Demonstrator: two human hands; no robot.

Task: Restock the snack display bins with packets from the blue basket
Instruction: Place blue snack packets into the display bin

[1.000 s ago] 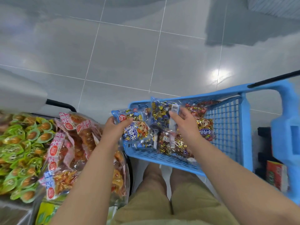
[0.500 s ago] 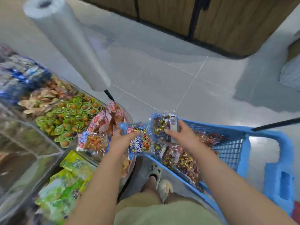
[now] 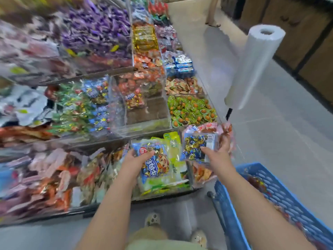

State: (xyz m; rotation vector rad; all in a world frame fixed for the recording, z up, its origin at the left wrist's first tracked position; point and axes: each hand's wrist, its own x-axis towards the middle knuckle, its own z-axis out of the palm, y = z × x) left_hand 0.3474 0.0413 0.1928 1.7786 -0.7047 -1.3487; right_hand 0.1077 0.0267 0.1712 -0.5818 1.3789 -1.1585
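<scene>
Looking down, I see my left hand (image 3: 134, 160) holding a blue snack packet (image 3: 156, 163), with the thumb on top, over the green packets (image 3: 162, 183) in the front row of display bins (image 3: 144, 127). My right hand (image 3: 219, 156) grips a clear packet of blue and gold candies (image 3: 193, 147) beside it. The blue basket (image 3: 270, 192) sits low on my right, with more packets inside. A white roll of bags (image 3: 252, 69) stands up behind.

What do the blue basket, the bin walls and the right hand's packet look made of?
Blue basket: moulded plastic, dull sheen, slotted lattice walls. Bin walls: clear rigid sheet, probably acrylic; snacks show through, edges catch light. Packet in the right hand: thin glossy transparent film; foil-wrapped sweets visible inside.
</scene>
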